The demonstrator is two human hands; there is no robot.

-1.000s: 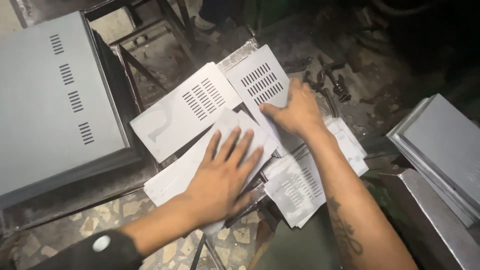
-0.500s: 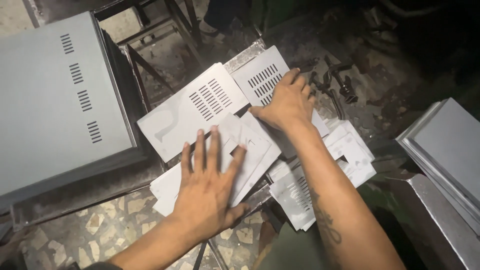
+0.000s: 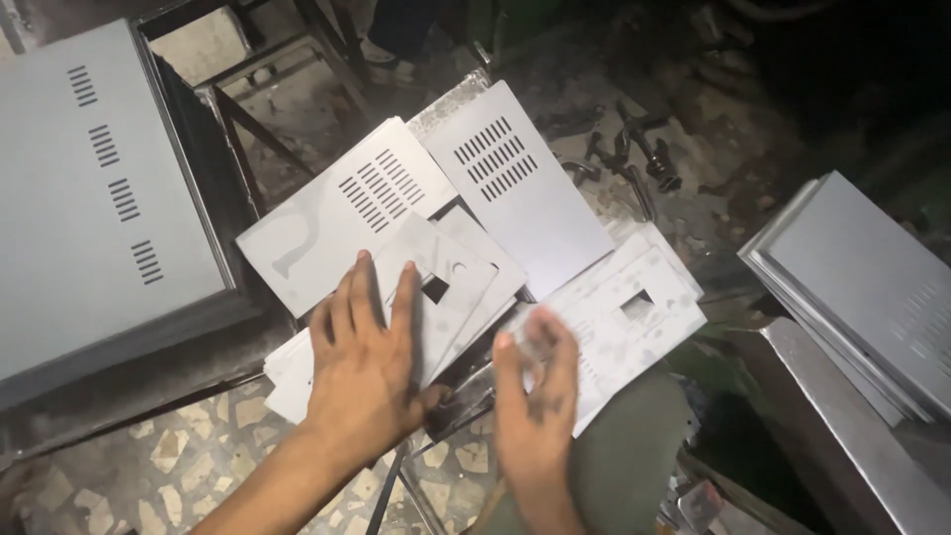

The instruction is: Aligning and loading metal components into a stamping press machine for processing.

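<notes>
Down at the bottom centre, the left hand (image 3: 362, 372) lies flat, palm down, fingers spread, pressed on a small white metal plate with a square cutout (image 3: 436, 287). That plate tops a loose stack of similar plates (image 3: 292, 372) that juts out past the hand toward the wrist side. Just to the right, the right hand (image 3: 535, 396) is open with fingers close together, its fingertips resting on the near edge of a second cutout plate (image 3: 624, 317); it grips nothing. Beyond the left fingertips lies a larger white panel with slotted vents (image 3: 337, 223), and beside that, above the gap between the hands, a grey vented panel (image 3: 520, 183) tilts away. Far to the left of the left hand sits a big grey vented cabinet cover (image 3: 94, 188). Far to the right of the right hand leans a stack of grey metal sheets (image 3: 872, 287). Beyond the grey panel, dark metal tools (image 3: 639, 159) rest on a grimy surface.
</notes>
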